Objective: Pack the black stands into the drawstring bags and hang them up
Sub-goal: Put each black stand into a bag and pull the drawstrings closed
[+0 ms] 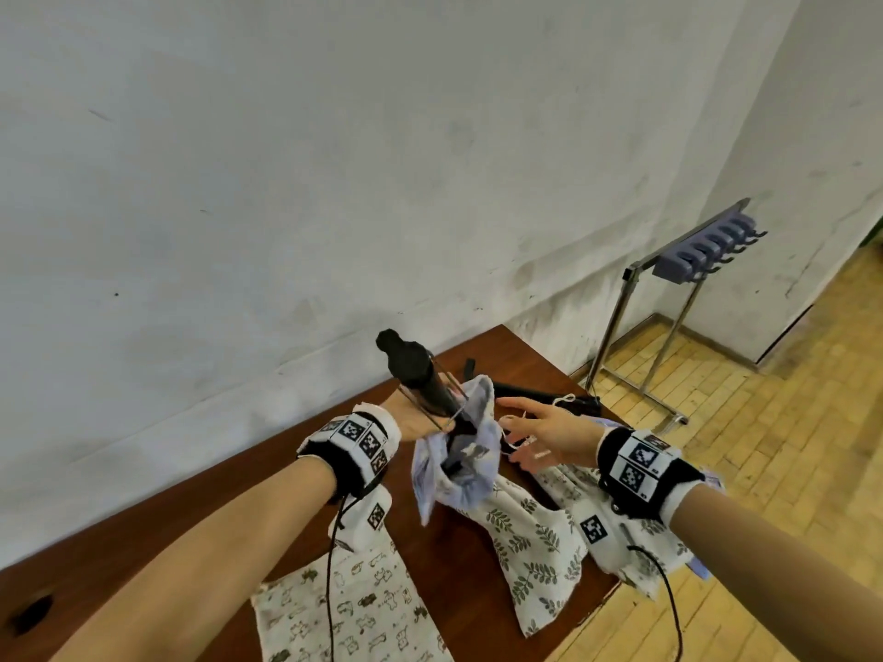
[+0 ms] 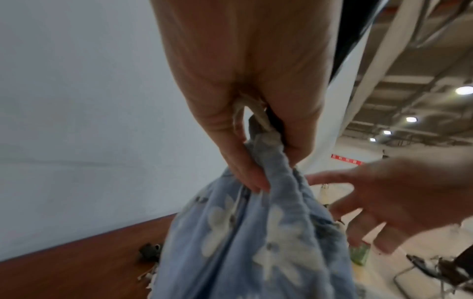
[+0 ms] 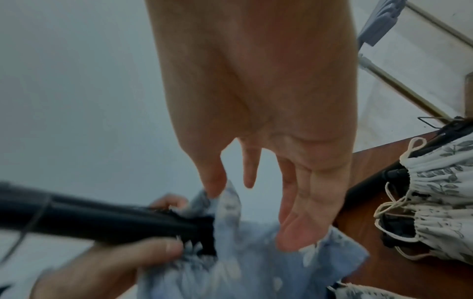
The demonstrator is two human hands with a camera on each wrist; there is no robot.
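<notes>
My left hand [image 1: 406,415] holds up a black stand [image 1: 415,370], which points up and to the left above the table. A blue flowered drawstring bag [image 1: 458,465] hangs over the stand's lower end. In the left wrist view my left hand [image 2: 271,174] pinches the gathered mouth of the blue bag [image 2: 256,232]. My right hand [image 1: 525,432] is beside the bag with its fingers spread and straight. In the right wrist view my right hand [image 3: 253,212] touches the blue bag [image 3: 243,263] next to the stand [image 3: 102,218]. A white cord dangles near the right fingers.
On the brown table [image 1: 191,542] lie a leaf-print bag [image 1: 530,542], an animal-print bag [image 1: 353,609] and another black stand [image 1: 525,391]. A tied leaf-print bag [image 3: 440,194] has a stand inside. A hook rack [image 1: 702,246] on a metal frame stands beyond the table's right end.
</notes>
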